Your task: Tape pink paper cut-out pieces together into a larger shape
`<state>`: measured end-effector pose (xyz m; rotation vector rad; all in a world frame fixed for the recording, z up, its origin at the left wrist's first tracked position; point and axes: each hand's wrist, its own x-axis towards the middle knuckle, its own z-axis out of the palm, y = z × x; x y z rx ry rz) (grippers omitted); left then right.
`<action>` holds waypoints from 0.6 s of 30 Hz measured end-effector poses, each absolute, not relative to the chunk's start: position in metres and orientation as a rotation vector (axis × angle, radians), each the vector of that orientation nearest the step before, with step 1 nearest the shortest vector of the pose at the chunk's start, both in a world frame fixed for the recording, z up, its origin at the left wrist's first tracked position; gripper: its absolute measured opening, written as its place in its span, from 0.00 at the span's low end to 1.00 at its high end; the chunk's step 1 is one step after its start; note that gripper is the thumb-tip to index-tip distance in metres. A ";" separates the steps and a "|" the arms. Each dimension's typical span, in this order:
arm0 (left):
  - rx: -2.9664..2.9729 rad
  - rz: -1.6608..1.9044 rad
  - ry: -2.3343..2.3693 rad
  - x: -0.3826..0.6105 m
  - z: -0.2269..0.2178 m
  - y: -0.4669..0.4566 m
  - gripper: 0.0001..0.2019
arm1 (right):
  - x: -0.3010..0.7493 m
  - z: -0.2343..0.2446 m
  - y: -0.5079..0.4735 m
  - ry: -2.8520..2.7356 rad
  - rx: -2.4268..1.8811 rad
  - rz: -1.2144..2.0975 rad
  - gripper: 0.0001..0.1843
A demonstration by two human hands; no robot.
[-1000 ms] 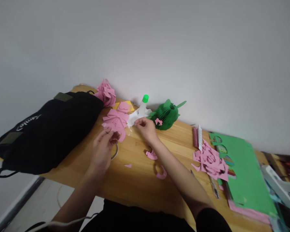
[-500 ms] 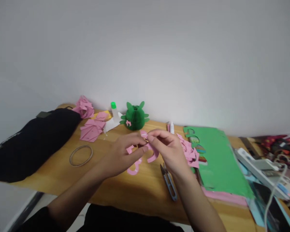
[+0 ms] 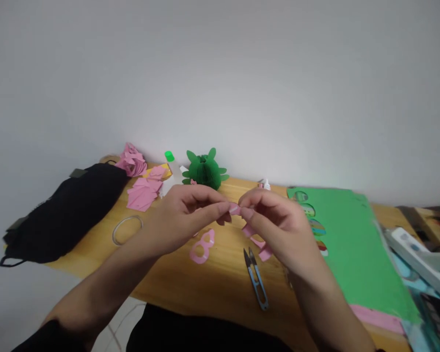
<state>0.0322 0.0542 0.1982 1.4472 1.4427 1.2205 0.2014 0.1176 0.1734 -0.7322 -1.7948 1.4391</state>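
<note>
My left hand point(image 3: 185, 215) and my right hand point(image 3: 278, 225) meet above the wooden table point(image 3: 212, 278), both pinching one curved pink paper strip point(image 3: 251, 234). The strip's top is between the fingertips; its tail hangs down under my right hand. On the table below lies a pink figure-eight paper cutout point(image 3: 202, 247). Small thread snips point(image 3: 255, 278) lie just right of it, points toward my hands.
A green honeycomb paper ball point(image 3: 204, 170) and a green-capped glue bottle point(image 3: 172, 166) stand by the wall. Pink paper pieces point(image 3: 143, 193), a clear tape ring point(image 3: 126, 230) and a black bag point(image 3: 62, 210) lie left. Green paper sheets point(image 3: 348, 244) and a white power strip point(image 3: 418, 256) are right.
Both hands left the pink pile at the far left, came to the middle and lifted a pink strip between them. The view swung right; the snips came into sight.
</note>
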 end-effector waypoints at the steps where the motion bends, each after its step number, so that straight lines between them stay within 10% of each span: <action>1: 1.471 1.209 1.437 0.027 0.197 0.055 0.09 | 0.198 0.173 0.116 -1.825 -0.735 1.307 0.03; 6: 1.710 1.262 1.488 -0.008 0.182 0.062 0.08 | 0.172 0.170 0.101 -1.896 -0.735 0.392 0.04; 18: 2.209 1.320 1.244 -0.059 0.156 0.070 0.11 | 0.114 0.177 0.080 -2.138 -0.957 0.399 0.04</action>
